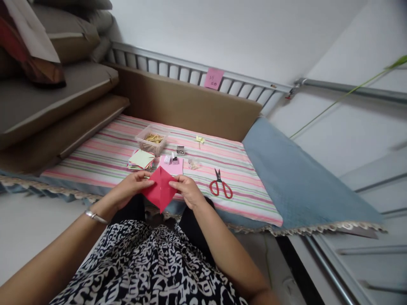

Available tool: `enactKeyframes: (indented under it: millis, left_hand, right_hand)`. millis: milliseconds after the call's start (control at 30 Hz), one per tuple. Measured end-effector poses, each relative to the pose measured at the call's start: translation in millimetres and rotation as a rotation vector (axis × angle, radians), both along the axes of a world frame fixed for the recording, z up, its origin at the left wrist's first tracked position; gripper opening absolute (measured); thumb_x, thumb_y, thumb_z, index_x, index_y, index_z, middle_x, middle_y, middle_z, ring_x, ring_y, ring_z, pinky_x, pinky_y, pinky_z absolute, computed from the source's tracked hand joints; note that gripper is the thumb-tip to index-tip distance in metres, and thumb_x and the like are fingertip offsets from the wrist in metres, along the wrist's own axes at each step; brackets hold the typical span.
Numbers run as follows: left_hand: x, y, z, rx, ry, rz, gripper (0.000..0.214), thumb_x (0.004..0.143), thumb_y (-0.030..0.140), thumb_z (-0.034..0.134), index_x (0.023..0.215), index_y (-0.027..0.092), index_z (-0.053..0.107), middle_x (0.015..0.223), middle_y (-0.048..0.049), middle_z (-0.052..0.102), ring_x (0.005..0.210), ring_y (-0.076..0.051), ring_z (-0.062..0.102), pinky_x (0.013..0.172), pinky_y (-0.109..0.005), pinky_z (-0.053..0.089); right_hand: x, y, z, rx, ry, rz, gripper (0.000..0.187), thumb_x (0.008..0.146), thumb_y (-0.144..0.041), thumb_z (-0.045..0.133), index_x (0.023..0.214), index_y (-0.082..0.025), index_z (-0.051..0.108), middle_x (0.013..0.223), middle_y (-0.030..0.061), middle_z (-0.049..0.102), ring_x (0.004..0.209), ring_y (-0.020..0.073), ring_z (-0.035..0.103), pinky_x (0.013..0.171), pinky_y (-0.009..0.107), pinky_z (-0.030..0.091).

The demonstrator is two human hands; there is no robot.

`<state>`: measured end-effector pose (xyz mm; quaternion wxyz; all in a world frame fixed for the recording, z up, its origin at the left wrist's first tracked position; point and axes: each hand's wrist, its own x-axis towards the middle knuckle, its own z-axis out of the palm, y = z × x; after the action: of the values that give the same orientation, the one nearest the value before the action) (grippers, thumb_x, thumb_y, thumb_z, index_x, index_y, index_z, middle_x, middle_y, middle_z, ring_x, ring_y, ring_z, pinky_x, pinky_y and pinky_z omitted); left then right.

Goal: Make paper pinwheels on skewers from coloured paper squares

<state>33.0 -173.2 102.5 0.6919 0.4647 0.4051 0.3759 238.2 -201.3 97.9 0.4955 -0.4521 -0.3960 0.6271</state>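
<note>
A red square of paper [160, 189], turned like a diamond and creased, hangs over my lap between both hands. My left hand [132, 186] pinches its left corner, fingers closed on the paper. My right hand [187, 189] pinches its right corner the same way. Just beyond the paper, on the striped bed cover [104, 156], lie a pink sheet [173, 166] and a stack of coloured paper squares [141, 159].
A clear plastic box of thin sticks [153, 140] stands behind the stack. Red-handled scissors [220, 186] lie to the right on the cover. Small clips [180, 149] and a tiny yellow piece [199, 139] sit nearby. Cushions [47, 97] pile up at left; a blue blanket [292, 178] covers the right.
</note>
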Motion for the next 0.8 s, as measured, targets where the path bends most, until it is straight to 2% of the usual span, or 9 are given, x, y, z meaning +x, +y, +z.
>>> enactKeyframes:
  millis: [133,200,300,400,533,600,667,733,800]
  left_hand:
    - [0,-7,-16.0,-0.042,-0.063,0.040,0.028,0.060,0.029,0.083,0.082,0.015,0.075,0.082,-0.0099,0.075,0.070,-0.020,0.067,0.071,-0.032,0.052]
    - [1,-11,-16.2,0.097,-0.001,0.154,0.019,0.062,0.029,0.081,0.074,0.016,0.074,0.076,-0.0078,0.075,0.068,-0.020,0.066,0.071,-0.033,0.052]
    - [-1,-14,-5.3,0.635,0.224,0.315,0.006,0.071,0.025,0.075,0.076,0.021,0.074,0.083,-0.0062,0.075,0.081,-0.022,0.066,0.082,-0.037,0.049]
    - [-4,-17,5.2,1.211,0.464,0.308,0.016,0.077,0.014,0.068,0.086,0.025,0.075,0.100,-0.0063,0.074,0.097,-0.023,0.063,0.091,-0.042,0.045]
    - [-2,-23,-0.3,1.530,0.579,0.261,0.031,0.077,0.004,0.063,0.095,0.028,0.073,0.110,-0.0069,0.072,0.110,-0.025,0.058,0.094,-0.045,0.044]
    - [2,-26,-7.8,1.525,0.572,0.245,0.034,0.077,0.003,0.062,0.095,0.030,0.073,0.115,-0.0059,0.070,0.117,-0.025,0.055,0.098,-0.046,0.042]
    - [6,-27,-15.0,1.365,0.512,0.294,0.033,0.077,0.006,0.065,0.099,0.030,0.072,0.123,-0.0053,0.067,0.123,-0.025,0.052,0.103,-0.047,0.038]
    - [10,-26,-20.9,1.002,0.345,0.417,0.034,0.077,0.015,0.068,0.108,0.029,0.069,0.129,-0.0065,0.063,0.125,-0.026,0.051,0.105,-0.047,0.038]
    - [15,-24,-24.9,0.479,0.079,0.456,0.034,0.078,0.029,0.068,0.112,0.023,0.067,0.124,-0.0109,0.065,0.116,-0.027,0.058,0.098,-0.045,0.045]
  right_hand:
    - [-1,-1,4.4,0.149,-0.017,-0.102,0.018,0.061,-0.027,0.078,0.072,-0.017,0.068,0.069,-0.0020,0.068,0.065,0.0125,0.060,0.072,0.028,0.046]
    - [0,-3,3.8,0.198,-0.044,-0.127,0.018,0.062,-0.025,0.078,0.077,-0.018,0.070,0.076,-0.0007,0.070,0.073,0.0143,0.062,0.077,0.029,0.046]
    - [4,-6,1.0,0.156,0.036,-0.211,0.032,0.063,-0.027,0.080,0.093,-0.021,0.071,0.101,0.0025,0.072,0.093,0.0172,0.063,0.084,0.029,0.048]
    - [8,-11,-1.8,-0.108,0.260,-0.138,0.040,0.072,-0.047,0.073,0.100,-0.019,0.068,0.102,0.0069,0.071,0.087,0.0178,0.066,0.074,0.031,0.053]
    - [4,-17,-4.8,-0.238,0.400,0.073,0.049,0.074,-0.054,0.068,0.103,-0.015,0.066,0.092,0.0083,0.073,0.075,0.0182,0.067,0.064,0.031,0.055]
    - [1,-18,-6.2,-0.163,0.361,0.005,0.045,0.065,-0.035,0.079,0.104,-0.016,0.066,0.091,0.0047,0.074,0.074,0.0160,0.068,0.066,0.027,0.054]
    - [-2,-17,-7.4,-0.100,0.317,-0.095,0.048,0.057,-0.020,0.082,0.103,-0.017,0.066,0.088,0.0018,0.074,0.073,0.0140,0.068,0.070,0.024,0.053]
    - [-3,-15,-8.4,-0.061,0.298,-0.157,0.049,0.055,-0.018,0.081,0.101,-0.017,0.066,0.087,0.0013,0.074,0.075,0.0147,0.069,0.074,0.025,0.053]
    - [-3,-12,-9.3,-0.023,0.279,-0.197,0.049,0.055,-0.020,0.080,0.102,-0.017,0.065,0.089,0.0018,0.074,0.077,0.0159,0.069,0.077,0.027,0.054]
